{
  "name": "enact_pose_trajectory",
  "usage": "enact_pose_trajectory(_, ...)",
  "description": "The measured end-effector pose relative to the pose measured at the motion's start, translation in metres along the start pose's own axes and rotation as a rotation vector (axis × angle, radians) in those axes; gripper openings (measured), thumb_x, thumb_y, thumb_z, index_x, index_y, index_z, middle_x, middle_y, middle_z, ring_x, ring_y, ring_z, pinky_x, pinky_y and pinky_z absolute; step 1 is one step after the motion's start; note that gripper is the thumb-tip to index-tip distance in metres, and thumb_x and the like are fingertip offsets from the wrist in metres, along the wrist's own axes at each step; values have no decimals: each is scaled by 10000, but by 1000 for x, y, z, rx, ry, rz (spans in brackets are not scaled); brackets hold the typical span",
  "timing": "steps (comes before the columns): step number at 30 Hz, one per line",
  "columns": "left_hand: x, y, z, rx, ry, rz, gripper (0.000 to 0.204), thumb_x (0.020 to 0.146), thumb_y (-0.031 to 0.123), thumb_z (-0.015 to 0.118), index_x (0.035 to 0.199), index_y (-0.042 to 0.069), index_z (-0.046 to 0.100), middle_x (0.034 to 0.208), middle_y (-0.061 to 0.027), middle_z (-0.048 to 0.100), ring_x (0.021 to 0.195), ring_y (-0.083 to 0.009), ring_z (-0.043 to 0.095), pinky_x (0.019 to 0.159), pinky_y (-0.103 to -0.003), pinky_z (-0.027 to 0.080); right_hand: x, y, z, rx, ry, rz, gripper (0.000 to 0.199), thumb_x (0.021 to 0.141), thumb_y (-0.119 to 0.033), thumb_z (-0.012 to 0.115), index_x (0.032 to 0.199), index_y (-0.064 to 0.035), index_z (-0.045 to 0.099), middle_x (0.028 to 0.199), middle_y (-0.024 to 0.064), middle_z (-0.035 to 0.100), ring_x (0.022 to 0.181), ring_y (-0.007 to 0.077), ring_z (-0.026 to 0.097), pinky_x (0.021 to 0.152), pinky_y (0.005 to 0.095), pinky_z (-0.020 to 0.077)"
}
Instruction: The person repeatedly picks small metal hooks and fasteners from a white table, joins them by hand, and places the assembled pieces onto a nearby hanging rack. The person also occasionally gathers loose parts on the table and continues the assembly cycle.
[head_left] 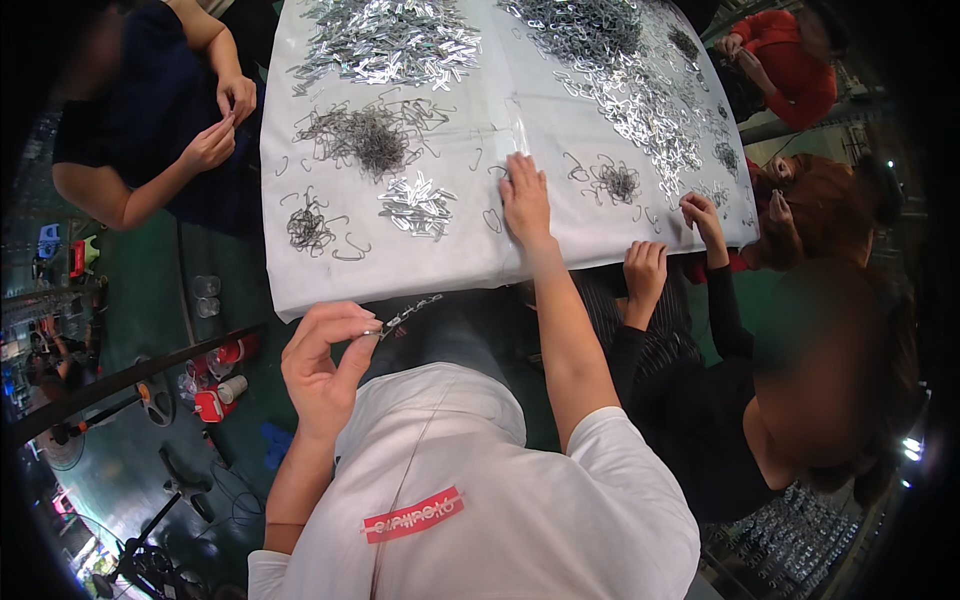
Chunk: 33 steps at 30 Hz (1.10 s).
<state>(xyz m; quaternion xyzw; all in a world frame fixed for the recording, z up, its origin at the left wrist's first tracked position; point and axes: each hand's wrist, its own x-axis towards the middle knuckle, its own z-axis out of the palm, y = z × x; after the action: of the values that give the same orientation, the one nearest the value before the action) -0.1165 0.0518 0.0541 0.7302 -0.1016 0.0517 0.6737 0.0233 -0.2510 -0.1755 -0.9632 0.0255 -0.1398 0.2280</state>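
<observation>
While left hand (322,368) pinches clip strip (408,315); wire-hook piles (372,140) crowd table (300,280).

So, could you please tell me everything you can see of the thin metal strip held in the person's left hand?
The thin silvery metal strip is a narrow, shiny piece, apparently of small linked or stacked metal parts; the detail is too fine to tell. It lies nearly level, rising slightly to the right, just below the near edge of the white-covered table. The left hand pinches its left end between thumb and fingertips; the rest juts free, above the person's lap.
</observation>
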Motion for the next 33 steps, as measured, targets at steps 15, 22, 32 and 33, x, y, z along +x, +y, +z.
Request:
enact_pose_trajectory(15,-6,-6,1,-2,8,-22,183,756,-102,668,907,0,678,942,-119,639,839,-177,622,738,-266,494,-65,-11,-14,120,78,47,615,876,-273,623,1393,-30,395,1433,254,370,1366,424,284,1122,518,207)
enact_pose_trajectory(22,-9,-6,4,3,-5,-24,168,763,-94,672,901,0,683,940,-118,642,837,-174,623,735,-265,494,-31,-21,-12,16,27,-94,322,826,-211,670,1143,-156,651,1295,88,555,1268,298,449,1072,489,315)
enact_pose_trajectory(32,-15,-5,1,-23,-30,-52,150,797,-69,631,932,-9,657,990,-102,608,912,-171,581,813,-271,452,-43,25,-19,168,214,199,318,927,-71,502,1239,-56,562,1290,116,560,1277,316,448,1060,465,340)
enact_pose_trajectory(33,-16,-5,0,-25,-29,-63,151,797,-70,630,932,-9,657,991,-103,608,914,-172,581,816,-272,451,-43,25,-16,118,181,175,321,931,-79,496,1245,-61,561,1308,110,550,1300,312,428,1079,477,318)
